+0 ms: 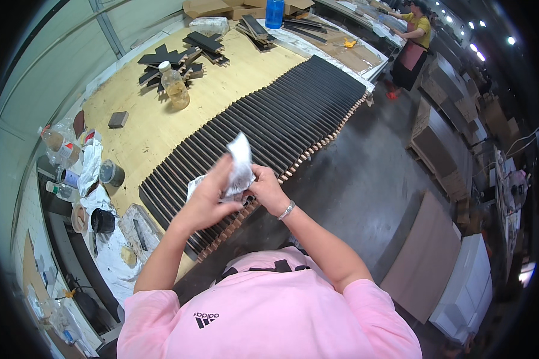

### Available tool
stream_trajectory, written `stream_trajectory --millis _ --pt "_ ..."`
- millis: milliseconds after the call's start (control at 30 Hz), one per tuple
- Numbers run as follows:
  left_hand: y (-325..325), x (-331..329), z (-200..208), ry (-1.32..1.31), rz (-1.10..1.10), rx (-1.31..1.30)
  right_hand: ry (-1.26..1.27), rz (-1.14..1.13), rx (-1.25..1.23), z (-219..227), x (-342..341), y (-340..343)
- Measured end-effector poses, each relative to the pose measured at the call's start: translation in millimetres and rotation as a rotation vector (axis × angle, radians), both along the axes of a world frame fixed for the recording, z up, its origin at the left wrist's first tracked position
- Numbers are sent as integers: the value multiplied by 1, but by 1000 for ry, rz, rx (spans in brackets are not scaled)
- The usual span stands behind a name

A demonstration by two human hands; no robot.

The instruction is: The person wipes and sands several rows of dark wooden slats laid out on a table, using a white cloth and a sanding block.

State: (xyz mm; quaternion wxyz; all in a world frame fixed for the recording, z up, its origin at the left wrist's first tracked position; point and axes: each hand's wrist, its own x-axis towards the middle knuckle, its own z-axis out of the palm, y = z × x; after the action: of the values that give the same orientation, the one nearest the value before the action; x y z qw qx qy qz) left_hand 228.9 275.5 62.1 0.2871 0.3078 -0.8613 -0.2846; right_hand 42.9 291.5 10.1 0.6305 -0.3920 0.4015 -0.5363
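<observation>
Both my hands are together over the near edge of a long row of black strips [269,113] laid side by side, their brown ends toward me. A crumpled white cloth [241,160] lies in the grip of my left hand [208,194], between thumb and fingers, its upper part blurred and sticking up. My right hand [268,190] is closed close against the cloth's right side. What its fingers hold is hidden; a small dark end shows just below them.
A bottle of yellowish liquid [174,87] stands beyond the strips, near piled black pieces [167,60]. One small dark block [118,119] lies on the yellow tabletop [138,137]. Tubs [111,172] and bottles line the left edge. Boxes [443,149] stand right; a person [413,42] works farther off.
</observation>
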Motion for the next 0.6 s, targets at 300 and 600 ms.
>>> stream_trajectory --millis 300,600 --pt "-72 82 -57 1008 552 979 645 -95 -305 -28 26 68" --pt "-21 75 -51 -461 401 -42 815 118 -734 -28 39 92"
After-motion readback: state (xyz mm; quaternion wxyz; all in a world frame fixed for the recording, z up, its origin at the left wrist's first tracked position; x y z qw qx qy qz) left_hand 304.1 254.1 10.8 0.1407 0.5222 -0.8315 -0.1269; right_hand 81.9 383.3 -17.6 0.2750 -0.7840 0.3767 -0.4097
